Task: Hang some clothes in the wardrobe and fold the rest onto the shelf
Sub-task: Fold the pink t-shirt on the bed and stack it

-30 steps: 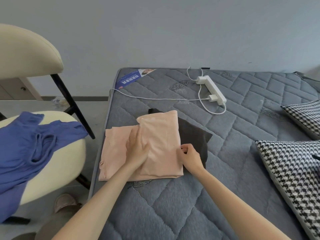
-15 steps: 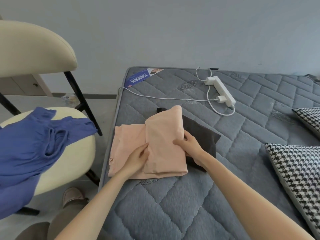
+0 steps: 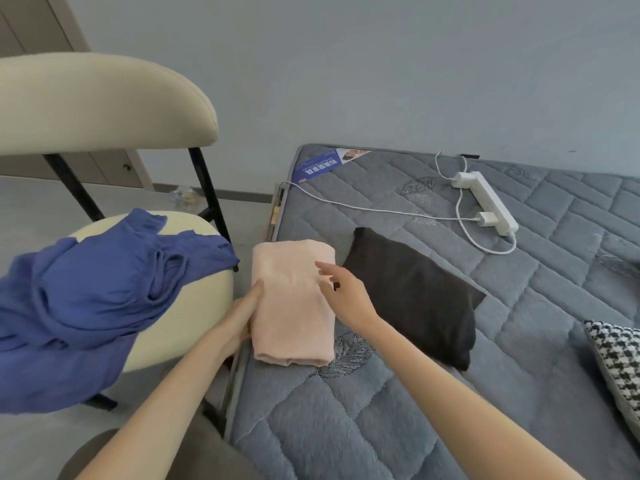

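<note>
A peach garment (image 3: 292, 306), folded into a narrow rectangle, lies at the left edge of the grey quilted mattress (image 3: 398, 410). My left hand (image 3: 239, 315) lies flat against its left side with straight fingers. Over the garment's upper right part is my right hand (image 3: 341, 292), fingers relaxed and extended, holding nothing. A folded dark brown garment (image 3: 415, 299) lies just to the right of the peach one. A blue garment (image 3: 86, 299) is draped unfolded over the cream chair seat (image 3: 187, 320) to the left.
The cream chair's backrest (image 3: 104, 105) rises at the left on black legs. A white power strip (image 3: 488, 202) with its cable lies on the far part of the mattress. A houndstooth pillow (image 3: 620, 368) sits at the right edge. A blue label (image 3: 322, 166) marks the mattress corner.
The peach garment's right half has been folded over to the left, making a narrower stack and uncovering the dark garment. My right hand released the fabric edge. The view shifted right and closer.
</note>
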